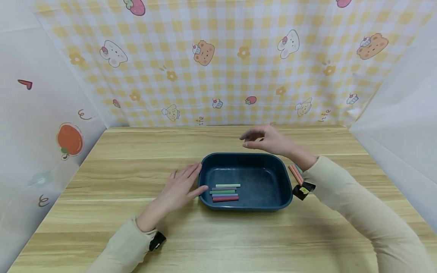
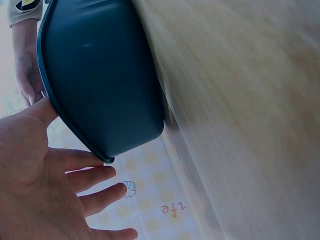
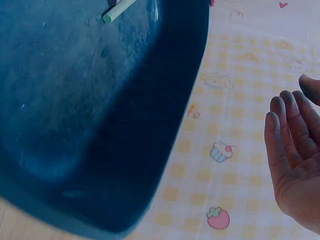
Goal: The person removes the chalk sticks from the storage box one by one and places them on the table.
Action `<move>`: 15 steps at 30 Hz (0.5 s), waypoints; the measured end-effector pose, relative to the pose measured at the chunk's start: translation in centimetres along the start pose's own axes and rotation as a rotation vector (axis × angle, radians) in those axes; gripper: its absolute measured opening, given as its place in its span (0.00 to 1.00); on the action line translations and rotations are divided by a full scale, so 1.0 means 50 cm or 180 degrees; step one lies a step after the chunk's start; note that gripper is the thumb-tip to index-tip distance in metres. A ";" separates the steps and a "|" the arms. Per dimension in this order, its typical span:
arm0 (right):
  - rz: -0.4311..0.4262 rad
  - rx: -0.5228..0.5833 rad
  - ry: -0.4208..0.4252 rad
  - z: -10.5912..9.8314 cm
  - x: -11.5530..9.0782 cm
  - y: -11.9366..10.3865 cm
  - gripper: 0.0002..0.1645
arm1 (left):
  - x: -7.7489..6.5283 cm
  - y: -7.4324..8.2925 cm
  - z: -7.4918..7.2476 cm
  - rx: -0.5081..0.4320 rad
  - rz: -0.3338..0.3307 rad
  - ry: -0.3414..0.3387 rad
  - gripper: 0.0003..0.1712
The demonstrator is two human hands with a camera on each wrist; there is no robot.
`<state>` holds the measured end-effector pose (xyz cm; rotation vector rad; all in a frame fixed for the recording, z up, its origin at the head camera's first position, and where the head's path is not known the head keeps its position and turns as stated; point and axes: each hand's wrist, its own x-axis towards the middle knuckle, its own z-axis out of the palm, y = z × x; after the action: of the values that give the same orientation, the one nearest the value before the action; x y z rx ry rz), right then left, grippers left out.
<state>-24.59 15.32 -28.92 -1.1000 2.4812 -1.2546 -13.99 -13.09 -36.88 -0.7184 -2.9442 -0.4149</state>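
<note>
A dark blue plastic basin (image 1: 263,185) stands on the table, with several coloured chalk sticks lying side by side at its left. Among them are a red chalk stick (image 1: 225,198), a green chalk stick (image 1: 222,192) and a pale green one (image 3: 120,10). My left hand (image 1: 181,187) rests against the basin's left rim, thumb over the edge and fingers spread, as the left wrist view shows. Beyond the far rim, my right hand (image 1: 264,137) hovers with gently bent fingers and holds nothing. Its fingertips (image 3: 278,104) are smudged with dark dust.
Orange chalk sticks (image 1: 295,174) and a teal one (image 1: 298,168) lie right of the basin, partly behind my right forearm. A yellow checked cloth (image 1: 225,76) hangs at the table's back edge. White sheets (image 1: 406,113) hang at both sides.
</note>
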 end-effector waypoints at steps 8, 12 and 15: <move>-0.0115 0.0017 -0.0191 0.030 0.023 0.006 0.14 | 0.001 0.001 -0.001 0.0004 -0.0003 -0.0013 0.40; -0.0164 0.0050 -0.0302 0.046 0.031 0.011 0.13 | 0.001 0.001 -0.001 0.0007 -0.0008 -0.0013 0.40; -0.0173 0.0055 -0.0407 0.062 0.038 0.018 0.13 | 0.000 0.000 -0.001 0.0004 -0.0004 -0.0006 0.40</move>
<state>-25.10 12.43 -31.21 -1.2108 2.3578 -1.1780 -13.98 -13.10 -36.82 -0.7171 -2.9466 -0.4128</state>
